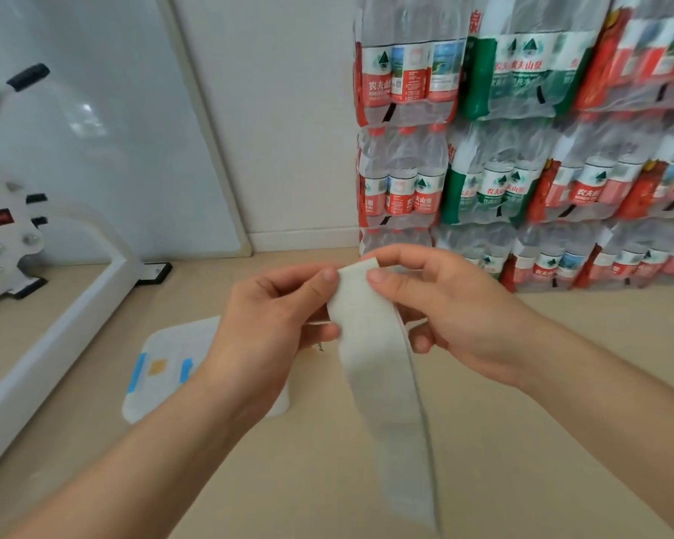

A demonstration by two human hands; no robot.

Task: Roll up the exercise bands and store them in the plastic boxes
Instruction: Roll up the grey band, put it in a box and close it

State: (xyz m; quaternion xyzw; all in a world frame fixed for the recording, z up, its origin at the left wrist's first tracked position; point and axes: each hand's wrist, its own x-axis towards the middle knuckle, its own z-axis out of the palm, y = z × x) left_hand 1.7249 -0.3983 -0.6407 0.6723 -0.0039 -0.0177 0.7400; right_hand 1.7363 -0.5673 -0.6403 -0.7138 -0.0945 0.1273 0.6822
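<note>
A pale grey-green exercise band [382, 367] hangs flat and unrolled in front of me, its lower end reaching the bottom of the view. My left hand [273, 324] pinches its top left edge between thumb and fingers. My right hand [444, 305] pinches the top right corner, thumb in front. Below my left forearm, a clear plastic box [164, 367] with blue clips on its lid lies on the beige floor, partly hidden by that arm.
Shrink-wrapped packs of water bottles [522, 149] are stacked against the wall at the right. A white exercise machine frame [55, 313] stands at the left, with a framed white panel [113, 130] leaning on the wall behind it.
</note>
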